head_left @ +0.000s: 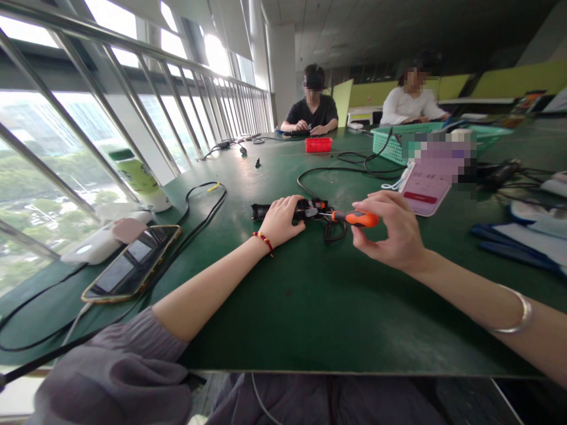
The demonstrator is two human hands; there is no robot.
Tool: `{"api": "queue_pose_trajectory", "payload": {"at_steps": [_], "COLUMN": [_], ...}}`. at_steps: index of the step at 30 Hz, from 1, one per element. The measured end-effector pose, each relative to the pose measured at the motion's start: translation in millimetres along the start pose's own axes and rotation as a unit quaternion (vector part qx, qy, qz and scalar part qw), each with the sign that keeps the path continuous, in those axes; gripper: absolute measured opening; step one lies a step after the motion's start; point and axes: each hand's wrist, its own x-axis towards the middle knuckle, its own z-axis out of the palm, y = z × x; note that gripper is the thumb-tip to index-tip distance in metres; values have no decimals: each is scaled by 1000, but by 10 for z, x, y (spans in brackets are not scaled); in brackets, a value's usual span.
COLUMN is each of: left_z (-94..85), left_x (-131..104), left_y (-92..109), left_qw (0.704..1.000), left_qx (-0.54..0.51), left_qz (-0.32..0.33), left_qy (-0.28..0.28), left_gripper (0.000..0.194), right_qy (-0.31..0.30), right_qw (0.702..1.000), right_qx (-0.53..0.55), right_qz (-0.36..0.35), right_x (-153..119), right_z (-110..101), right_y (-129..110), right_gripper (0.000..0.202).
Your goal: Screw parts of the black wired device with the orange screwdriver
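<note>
My left hand (282, 221) is wrapped over a black cylindrical device (261, 212) lying on the green table. Its right end is opened up, with small parts and wires (321, 208) showing. Between the fingertips and thumb of my right hand (390, 227) is an orange and black screwdriver (361, 219), held nearly level. The shaft points left, and its tip is at the exposed end of the device; whether it sits in a screw is too small to tell. A black cable (336, 230) loops beside that end.
A propped pink phone (425, 192) and a green basket (390, 144) stand to the right, near blue and white gloves (522, 236). Leftward lie a dark phone (133, 262), cables and a green-labelled bottle (140, 180). Beyond a red tray (318, 145), two people sit.
</note>
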Motion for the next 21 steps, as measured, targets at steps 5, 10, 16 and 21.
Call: {"api": "queue_pose_trajectory", "payload": {"at_steps": [5,10,16,21], "left_z": [17,-2,13,6], "left_x": [1,1,1,3], "left_y": [-10,4,-14,-3], "left_qw": [1000,1000,1000,1000], "left_qx": [2,0,-2,-3], "left_qz": [3,1,4,0], "left_qy": [1,0,2,1], "left_gripper": [48,48,48,48], "right_qy": [-38,-7,-30,-21], "right_qw": [999,1000,1000,1000], "right_qx": [0,-9,3,-3], "right_qz": [2,9,-3,9], "right_x": [-11,-7,-19,-9], "right_z": [-2,-1,1,-6], "right_y": [-5,3,14,-1], "right_gripper": [24,36,30,34]}}
